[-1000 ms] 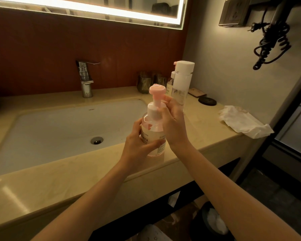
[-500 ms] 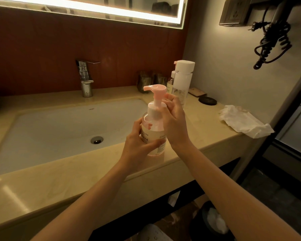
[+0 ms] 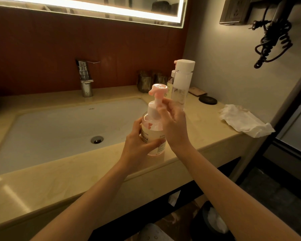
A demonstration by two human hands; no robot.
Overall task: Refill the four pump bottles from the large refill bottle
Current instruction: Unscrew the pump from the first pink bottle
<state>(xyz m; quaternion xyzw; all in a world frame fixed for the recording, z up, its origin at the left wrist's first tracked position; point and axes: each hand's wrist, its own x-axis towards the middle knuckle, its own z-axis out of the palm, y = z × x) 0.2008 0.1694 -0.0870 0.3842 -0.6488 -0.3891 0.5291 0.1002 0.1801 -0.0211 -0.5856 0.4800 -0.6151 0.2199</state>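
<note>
Upright, pump bottle (image 3: 152,131) of pale liquid (image 3: 157,149).

On the pump bottle (image 3: 151,129) at frame centre, the pink pump head (image 3: 158,88) has turned further. Its nozzle pointed left before and now angles lower left, and the right hand (image 3: 175,126) has shifted its fingers round the collar.

Hotel-type bathroom: sink (image 3: 42,129) w/ faucet (image 3: 85,79), lit mirror (image 3: 94,7), wall hairdryer (image 3: 274,32).

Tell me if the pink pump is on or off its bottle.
On: pink pump sits on the neck of the pump bottle, right hand gripping its collar. Tightness: cannot tell.
</note>
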